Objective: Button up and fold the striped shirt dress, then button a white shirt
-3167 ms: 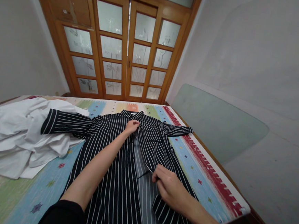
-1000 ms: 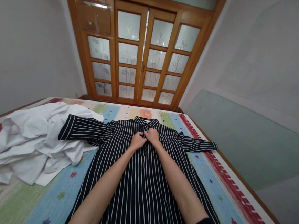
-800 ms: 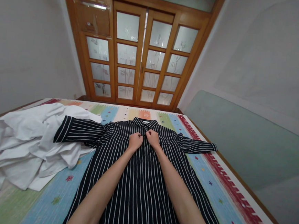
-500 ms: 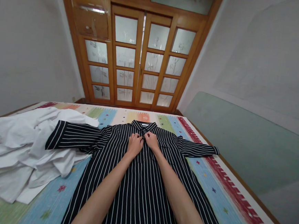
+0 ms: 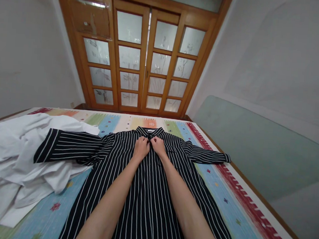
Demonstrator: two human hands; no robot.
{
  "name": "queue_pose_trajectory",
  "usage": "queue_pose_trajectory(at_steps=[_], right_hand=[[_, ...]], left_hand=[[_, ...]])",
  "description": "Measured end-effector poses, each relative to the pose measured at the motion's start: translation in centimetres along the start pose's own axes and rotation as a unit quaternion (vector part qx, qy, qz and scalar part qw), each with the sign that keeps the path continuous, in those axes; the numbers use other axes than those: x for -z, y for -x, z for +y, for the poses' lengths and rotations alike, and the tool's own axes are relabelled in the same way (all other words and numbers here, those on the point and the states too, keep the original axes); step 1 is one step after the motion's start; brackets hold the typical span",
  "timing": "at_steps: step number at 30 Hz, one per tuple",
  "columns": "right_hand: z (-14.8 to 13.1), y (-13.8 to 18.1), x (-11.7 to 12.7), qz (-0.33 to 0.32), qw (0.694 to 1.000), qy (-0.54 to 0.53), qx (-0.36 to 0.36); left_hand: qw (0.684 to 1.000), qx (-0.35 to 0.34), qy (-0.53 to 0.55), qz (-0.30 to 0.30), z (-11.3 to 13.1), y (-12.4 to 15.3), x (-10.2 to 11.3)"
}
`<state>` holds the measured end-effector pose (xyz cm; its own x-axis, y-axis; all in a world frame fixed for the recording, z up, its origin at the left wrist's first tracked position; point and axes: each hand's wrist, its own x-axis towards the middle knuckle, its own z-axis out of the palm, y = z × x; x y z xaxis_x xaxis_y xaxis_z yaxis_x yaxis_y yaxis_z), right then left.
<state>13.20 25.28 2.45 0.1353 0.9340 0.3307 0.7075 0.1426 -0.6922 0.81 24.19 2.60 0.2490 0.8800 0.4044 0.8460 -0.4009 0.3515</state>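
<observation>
A black shirt with white stripes [image 5: 150, 192] lies spread out front side up, its collar at the far end and both sleeves stretched sideways. Just below the collar, my left hand [image 5: 141, 147] pinches the front edge of the shirt with curled fingers. Close beside it on the right, my right hand [image 5: 158, 145] grips the same front opening, thumb and fingers pressed together. The fingertips of both hands almost touch. Whatever button or buttonhole lies between them is too small and covered to make out.
Under the shirt is a colourful patterned bedspread [image 5: 216, 186]. A crumpled white cloth [image 5: 33, 176] lies at the left, partly beneath the shirt's left sleeve. Beyond the far edge stand wooden doors with glass panes [image 5: 131, 62]. A pale green panel [image 5: 257, 142] runs along the right wall.
The view has shifted slightly, so the scene sits a little further left. Both hands stay at the shirt's front below the collar, with only small finger movement.
</observation>
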Motion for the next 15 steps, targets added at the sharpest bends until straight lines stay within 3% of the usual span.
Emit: queue_pose_trajectory(at_steps=[15], right_hand=[[0.0, 1.8, 0.6, 0.006, 0.999, -0.046, -0.014]], left_hand=[[0.998, 0.001, 0.056, 0.000, -0.3, 0.5, 0.1]])
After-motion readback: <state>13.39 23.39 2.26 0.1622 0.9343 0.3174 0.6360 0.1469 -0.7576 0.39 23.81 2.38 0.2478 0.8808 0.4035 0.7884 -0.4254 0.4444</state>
